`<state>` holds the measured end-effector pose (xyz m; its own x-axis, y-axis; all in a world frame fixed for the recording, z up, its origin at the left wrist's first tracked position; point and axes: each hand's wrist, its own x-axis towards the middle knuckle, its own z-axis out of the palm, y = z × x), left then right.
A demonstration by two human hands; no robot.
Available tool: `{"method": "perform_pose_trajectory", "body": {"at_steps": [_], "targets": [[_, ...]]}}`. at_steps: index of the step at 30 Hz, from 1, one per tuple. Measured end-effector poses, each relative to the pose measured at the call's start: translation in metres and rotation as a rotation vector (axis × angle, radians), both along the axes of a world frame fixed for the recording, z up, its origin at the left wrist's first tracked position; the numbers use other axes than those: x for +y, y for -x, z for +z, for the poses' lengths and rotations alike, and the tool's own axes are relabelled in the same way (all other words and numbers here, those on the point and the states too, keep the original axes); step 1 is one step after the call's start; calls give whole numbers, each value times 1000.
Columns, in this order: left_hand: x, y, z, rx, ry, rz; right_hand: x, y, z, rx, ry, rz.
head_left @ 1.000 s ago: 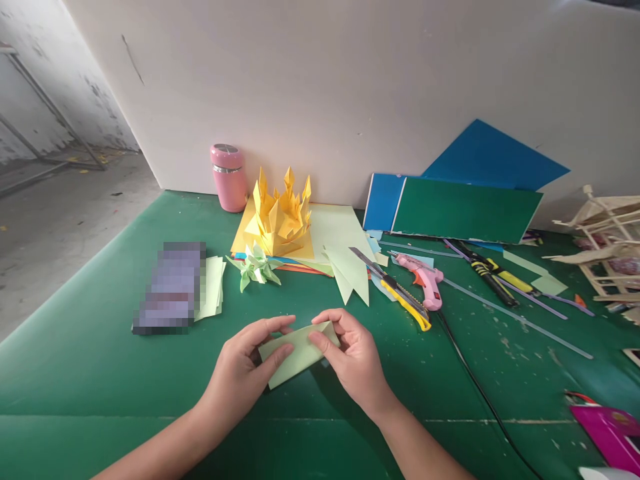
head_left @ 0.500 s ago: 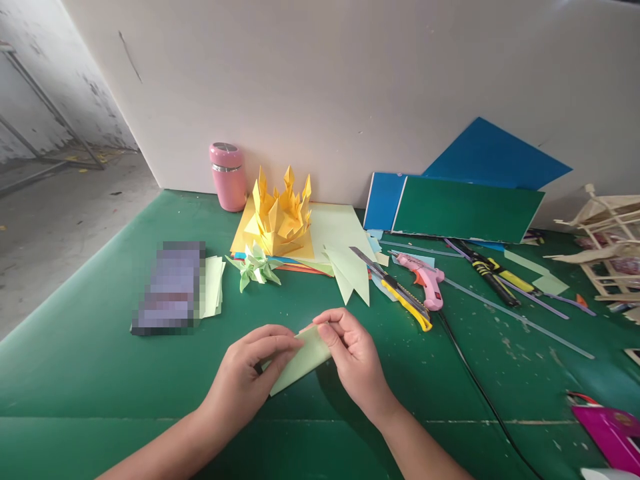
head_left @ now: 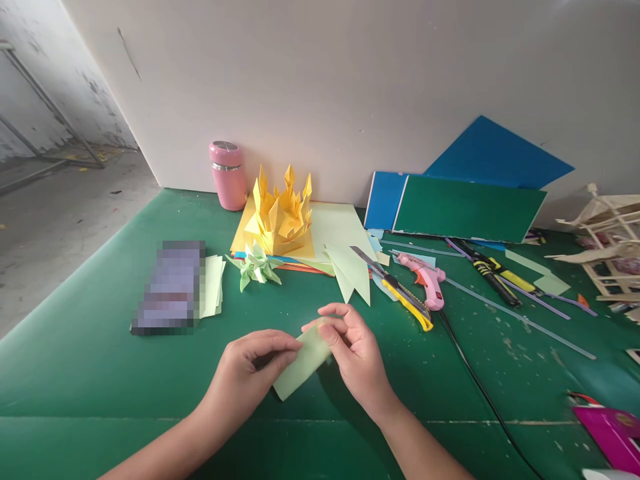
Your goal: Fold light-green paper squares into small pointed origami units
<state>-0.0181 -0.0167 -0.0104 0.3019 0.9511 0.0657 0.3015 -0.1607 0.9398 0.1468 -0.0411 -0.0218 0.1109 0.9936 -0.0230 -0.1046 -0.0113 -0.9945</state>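
Fingers [head_left: 280,348] of the left hand [head_left: 247,370] are pressed together on the near end of a pale green folded paper piece [head_left: 300,368], thumb above and fingertips beneath. The right hand [head_left: 359,360] pinches the far end between thumb and forefinger, its other fingers loosely curled. The piece is held between both hands, tilted, just above the dark green surface [head_left: 100,380] in the near middle of the view.

Progress, as judged: the paper is folded to a narrow flat strip with at least one long crease set. It has none of the points of the yellow folded paper crown [head_left: 280,217] or the small light green paper flower [head_left: 256,267] standing behind, so most shaping appears left. Spare pale green sheets [head_left: 214,287] lie to the left and pointed pale green offcuts [head_left: 351,275] lie behind the right hand.

Clearance: bare surface lies around and in front of both hands. The surface's left edge runs well off to the left. To the right, near but apart from the right hand, lie a yellow-and-black utility knife [head_left: 403,298], its blade out and pointing away, and a pink glue gun [head_left: 426,277]. The gun's black cord [head_left: 475,381] runs toward the near right. A pink cylindrical flask [head_left: 227,175] stands by the back wall.
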Motion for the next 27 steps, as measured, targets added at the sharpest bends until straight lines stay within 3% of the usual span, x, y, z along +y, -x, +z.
{"method": "perform_pose_trajectory", "body": {"at_steps": [7, 13, 23, 27], "targets": [[2, -1, 2, -112, 132, 159, 2, -1, 0, 84, 99, 92], [1, -2, 2, -145, 162, 113, 1, 0, -2, 193, 131, 113], [6, 2, -6, -23, 34, -12, -1, 2, -7, -45, 73, 28], [7, 4, -8, -17, 71, -33, -1, 3, -7, -49, 67, 19]]}}
